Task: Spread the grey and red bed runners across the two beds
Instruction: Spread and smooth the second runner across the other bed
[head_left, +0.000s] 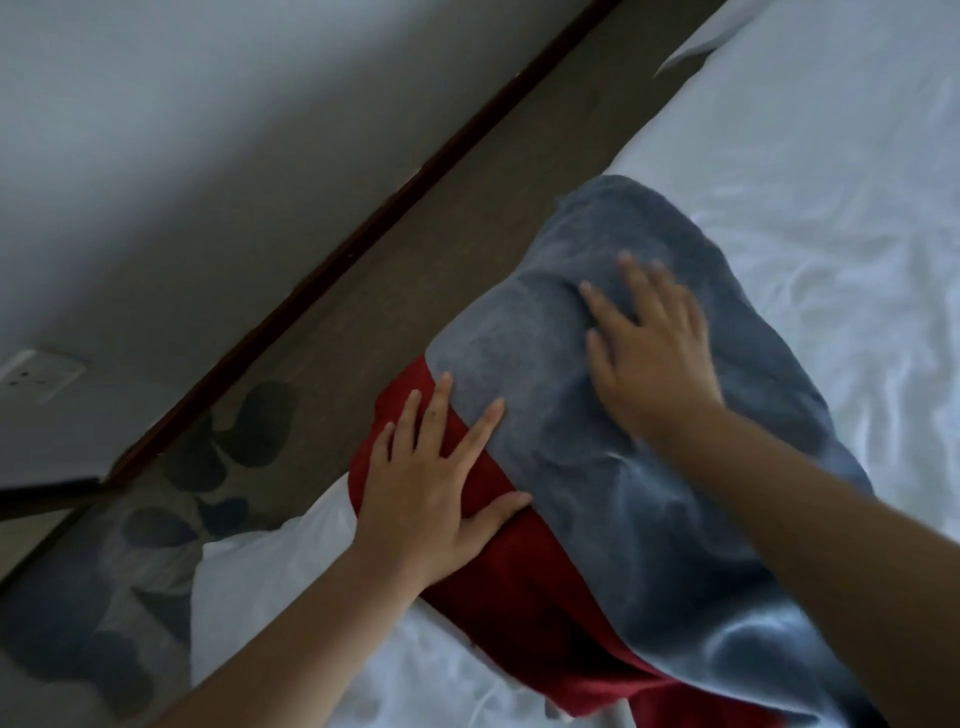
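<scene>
Creased wht bed (831, 182), fuzzy gry runner (540, 374)

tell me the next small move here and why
Probably slide the right hand along the grey cloth toward the floor-side edge of the bed to smooth it. Both hands lie flat, the left hand across the red cloth and the grey, and the grey cloth looks creased and humped.

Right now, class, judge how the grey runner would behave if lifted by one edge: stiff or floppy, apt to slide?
Probably floppy: the grey runner sags in soft folds over the bed. It may slide, since it seems to lie loose on the red runner.
</scene>
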